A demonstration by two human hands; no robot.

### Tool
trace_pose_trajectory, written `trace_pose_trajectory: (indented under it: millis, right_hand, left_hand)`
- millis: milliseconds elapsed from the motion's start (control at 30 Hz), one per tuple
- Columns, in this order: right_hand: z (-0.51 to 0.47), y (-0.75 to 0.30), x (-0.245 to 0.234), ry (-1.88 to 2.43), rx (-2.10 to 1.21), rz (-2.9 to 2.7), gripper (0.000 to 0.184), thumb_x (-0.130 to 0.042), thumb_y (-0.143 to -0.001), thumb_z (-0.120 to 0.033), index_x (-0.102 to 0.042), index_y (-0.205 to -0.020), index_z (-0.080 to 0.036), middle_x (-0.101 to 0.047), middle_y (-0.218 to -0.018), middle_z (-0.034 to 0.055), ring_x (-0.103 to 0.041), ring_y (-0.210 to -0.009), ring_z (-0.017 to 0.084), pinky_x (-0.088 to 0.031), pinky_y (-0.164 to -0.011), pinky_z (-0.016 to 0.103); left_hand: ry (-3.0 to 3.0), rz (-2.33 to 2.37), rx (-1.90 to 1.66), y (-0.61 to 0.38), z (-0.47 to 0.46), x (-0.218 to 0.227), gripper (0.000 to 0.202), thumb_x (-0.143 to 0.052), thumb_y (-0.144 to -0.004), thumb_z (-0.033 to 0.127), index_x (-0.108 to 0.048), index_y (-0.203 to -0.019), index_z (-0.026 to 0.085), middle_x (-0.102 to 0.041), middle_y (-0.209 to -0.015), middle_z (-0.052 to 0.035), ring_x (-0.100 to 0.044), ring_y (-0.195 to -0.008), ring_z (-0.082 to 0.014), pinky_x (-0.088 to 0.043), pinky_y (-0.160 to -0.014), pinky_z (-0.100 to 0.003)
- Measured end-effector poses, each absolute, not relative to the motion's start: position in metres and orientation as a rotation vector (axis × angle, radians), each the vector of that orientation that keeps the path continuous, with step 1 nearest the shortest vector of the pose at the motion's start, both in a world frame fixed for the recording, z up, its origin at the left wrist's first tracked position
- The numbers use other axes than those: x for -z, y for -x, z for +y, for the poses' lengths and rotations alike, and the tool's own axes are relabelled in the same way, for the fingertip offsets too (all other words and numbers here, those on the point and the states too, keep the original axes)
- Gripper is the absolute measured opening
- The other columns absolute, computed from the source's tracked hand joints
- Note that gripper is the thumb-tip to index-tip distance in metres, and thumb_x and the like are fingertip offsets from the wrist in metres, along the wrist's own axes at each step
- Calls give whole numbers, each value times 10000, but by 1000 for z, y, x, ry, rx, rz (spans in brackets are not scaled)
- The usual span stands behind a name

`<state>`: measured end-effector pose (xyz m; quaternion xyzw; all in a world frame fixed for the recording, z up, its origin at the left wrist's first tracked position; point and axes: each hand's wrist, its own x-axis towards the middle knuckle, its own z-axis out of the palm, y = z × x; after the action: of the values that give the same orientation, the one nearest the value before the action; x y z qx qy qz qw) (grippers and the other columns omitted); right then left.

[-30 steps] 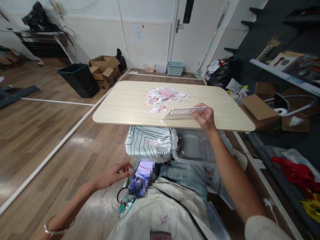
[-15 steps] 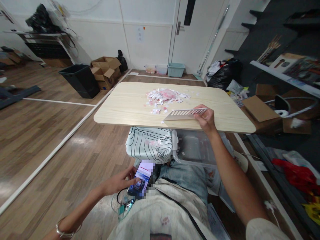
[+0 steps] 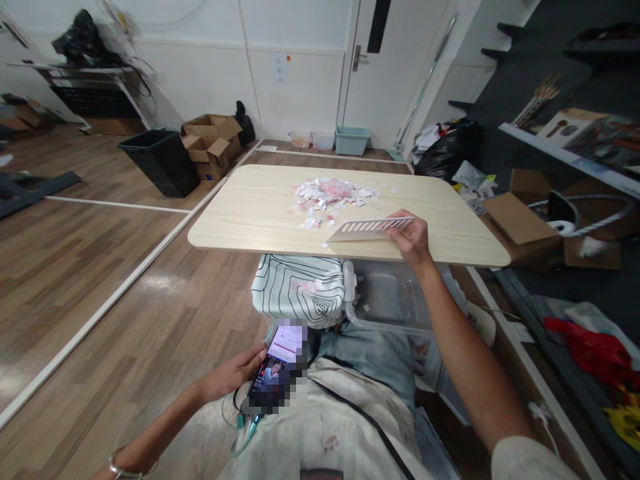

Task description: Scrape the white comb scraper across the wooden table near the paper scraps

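My left hand is closed round the edge of a lit phone above my lap, thumb along its side. Part of the phone is blurred out. A cord and a teal strap hang at its lower end. Over the near part of the pale wooden table, my right hand grips a flat white slotted panel by its right end. The panel stands tilted with its lower edge at the tabletop. Beyond it lies a heap of white and pink paper scraps, with a few loose bits nearer me.
Under the table's near edge are a patterned cloth-covered stool and a clear plastic bin. A black trash bin and cardboard boxes stand at the left. An open carton and a shelf are on the right.
The left thumb has drawn back from the phone's screen to its side, and the phone has shifted slightly down and left. My right hand and the panel have barely moved.
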<state>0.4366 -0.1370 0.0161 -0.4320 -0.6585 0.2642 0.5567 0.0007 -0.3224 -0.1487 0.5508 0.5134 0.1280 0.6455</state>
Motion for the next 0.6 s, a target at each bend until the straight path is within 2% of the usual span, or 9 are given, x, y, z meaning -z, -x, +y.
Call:
trace_pose_trajectory:
  millis: [233,400,600]
  right_hand:
    - [-136,-437,-16,1015,-619,-1546,203,-783,-697,-373,-646,-780,-248,-675,-744,36,-641,-744,234,-562,-747,396]
    - [-137,-437,-16,1043,-618,-1545,230,-789,-698,-406,-645,-788,-251,-686,-741,36,-650,-762,243,-564,-747,396]
    - [-137,-437,-16,1024,-611,-1549,198,-778,-703,-374,-653,-786,-245,-681,-746,37,-649,-756,236,-559,-756,395]
  left_hand:
    - [-1225,1135,-297,-2,-324,141,683,-553,-951,746,-693,-1423,271,-705,-1467,-41,-521,-1456,-344,-396,-1241,-429]
    - [-1155,1132,-332,-4,-328,143,699,-542,-952,752,-724,-1379,230,-775,-1312,-75,-662,-1200,-339,-525,-1066,-418]
    - [-1183,1173,-355,-7,-333,140,686,-536,-933,781,-769,-1284,240,-798,-1203,-56,-643,-1199,-340,-511,-1071,-410]
